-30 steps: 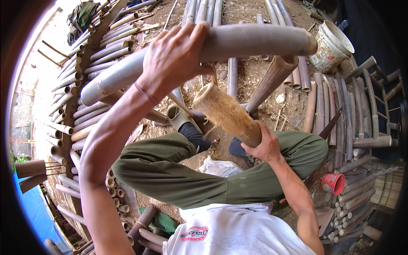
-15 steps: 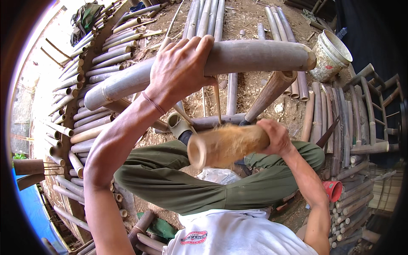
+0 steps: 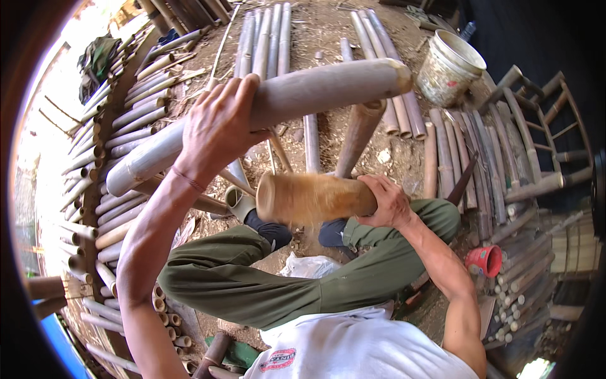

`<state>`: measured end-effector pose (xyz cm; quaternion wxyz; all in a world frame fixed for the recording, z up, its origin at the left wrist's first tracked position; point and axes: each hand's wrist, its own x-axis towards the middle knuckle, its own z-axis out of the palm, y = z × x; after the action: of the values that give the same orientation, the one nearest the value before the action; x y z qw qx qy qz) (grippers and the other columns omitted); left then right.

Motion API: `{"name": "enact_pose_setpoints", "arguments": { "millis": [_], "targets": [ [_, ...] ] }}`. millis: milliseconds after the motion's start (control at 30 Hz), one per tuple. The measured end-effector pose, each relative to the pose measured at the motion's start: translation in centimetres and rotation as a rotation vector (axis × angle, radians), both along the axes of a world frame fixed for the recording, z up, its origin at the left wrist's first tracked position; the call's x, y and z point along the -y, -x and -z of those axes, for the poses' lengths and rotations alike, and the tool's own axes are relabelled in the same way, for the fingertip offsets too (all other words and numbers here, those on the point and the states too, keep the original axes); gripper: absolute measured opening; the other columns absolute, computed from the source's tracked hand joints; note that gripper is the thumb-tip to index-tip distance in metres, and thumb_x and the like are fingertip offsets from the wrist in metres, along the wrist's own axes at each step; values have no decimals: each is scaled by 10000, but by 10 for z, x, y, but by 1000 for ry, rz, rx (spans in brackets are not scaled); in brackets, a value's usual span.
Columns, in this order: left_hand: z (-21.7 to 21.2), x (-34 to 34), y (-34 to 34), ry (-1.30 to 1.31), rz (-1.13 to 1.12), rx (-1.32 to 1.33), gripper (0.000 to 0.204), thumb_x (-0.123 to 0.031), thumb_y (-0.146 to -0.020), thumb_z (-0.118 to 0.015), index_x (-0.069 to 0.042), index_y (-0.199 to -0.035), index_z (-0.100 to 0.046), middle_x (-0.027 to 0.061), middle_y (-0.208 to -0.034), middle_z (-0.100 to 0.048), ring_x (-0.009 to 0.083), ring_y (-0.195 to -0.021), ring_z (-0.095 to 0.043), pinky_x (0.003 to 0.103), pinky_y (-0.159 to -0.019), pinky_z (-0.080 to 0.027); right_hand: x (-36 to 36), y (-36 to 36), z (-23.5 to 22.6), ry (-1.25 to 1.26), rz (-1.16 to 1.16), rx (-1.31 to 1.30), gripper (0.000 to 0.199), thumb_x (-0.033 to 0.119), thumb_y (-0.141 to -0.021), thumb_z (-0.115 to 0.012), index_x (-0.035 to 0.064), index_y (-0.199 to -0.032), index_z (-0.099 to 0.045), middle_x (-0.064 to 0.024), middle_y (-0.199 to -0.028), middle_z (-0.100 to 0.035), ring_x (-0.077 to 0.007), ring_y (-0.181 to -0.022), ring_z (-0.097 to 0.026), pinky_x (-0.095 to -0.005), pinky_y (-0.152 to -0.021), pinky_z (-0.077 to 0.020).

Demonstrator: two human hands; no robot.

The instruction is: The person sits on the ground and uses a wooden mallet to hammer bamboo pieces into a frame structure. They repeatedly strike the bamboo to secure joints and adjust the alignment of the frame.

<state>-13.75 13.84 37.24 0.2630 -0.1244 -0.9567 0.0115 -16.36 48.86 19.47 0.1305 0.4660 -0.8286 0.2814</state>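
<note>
A thick grey bamboo pole (image 3: pixel 315 90) lies crosswise in front of me, its right end farther away and higher in view. My left hand (image 3: pixel 221 123) is closed over its middle, thumb on the near side. Below the pole, my right hand (image 3: pixel 386 201) grips the right end of a short, thick wooden mallet (image 3: pixel 315 197), whose worn middle is smeared by motion. A stout bamboo leg (image 3: pixel 360 136) slants down from under the pole's right part. Thinner sticks (image 3: pixel 279 151) come down near my left hand. The mallet hides the lower joints between these pieces.
My crossed legs (image 3: pixel 252 278) are beneath my hands, with a clear plastic bag (image 3: pixel 309 265) between them. Bamboo lengths (image 3: pixel 136 117) line the left side; more poles (image 3: pixel 265 44) lie ahead. A stained bucket (image 3: pixel 448 66), a bamboo frame (image 3: pixel 536 139) and a red pail (image 3: pixel 484 260) are at right.
The whole view has shifted, so things appear farther left. The mallet in my right hand has come up closer to the pole, and the pole slopes more. My left hand keeps its hold.
</note>
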Motion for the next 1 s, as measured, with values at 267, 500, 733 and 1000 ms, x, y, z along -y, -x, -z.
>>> {"name": "enact_pose_setpoints", "arguments": {
  "millis": [267,500,733,1000],
  "targets": [
    [-9,-17,13,-23,4,125,777,-277,-633,-892,-75,-1282,-516,128,-1109,-631,344,-1014,-643,457,-873,-517,-33,-48,-24,307,146,205,841,307,-637,-907,-1,-1311,-509,-169,-1169,-642,-294,-1020,-669,-398,-867,-562],
    [-7,-17,15,-29,31,125,766,-225,-638,-875,-80,-1296,-511,154,-1126,-637,376,-1012,-645,467,-866,-523,-45,-41,-116,767,375,653,768,477,-873,-669,-50,-1359,-393,-183,-1076,-599,-245,-847,-655,-381,-727,-591],
    [-14,-10,10,-43,67,162,771,-240,-637,-887,-76,-1285,-501,142,-1134,-630,359,-1049,-633,461,-898,-503,-27,-44,-105,881,505,1449,785,667,-885,-573,-73,-1144,-529,-153,-874,-651,-221,-671,-680,-372,-574,-604],
    [-11,-12,6,23,91,124,723,-274,-661,-885,-68,-1237,-500,106,-1088,-620,295,-1038,-635,431,-878,-514,31,-42,-61,980,485,1531,720,651,-900,-571,-41,-1097,-602,-164,-816,-671,-253,-656,-675,-368,-610,-571]
  ]
}}
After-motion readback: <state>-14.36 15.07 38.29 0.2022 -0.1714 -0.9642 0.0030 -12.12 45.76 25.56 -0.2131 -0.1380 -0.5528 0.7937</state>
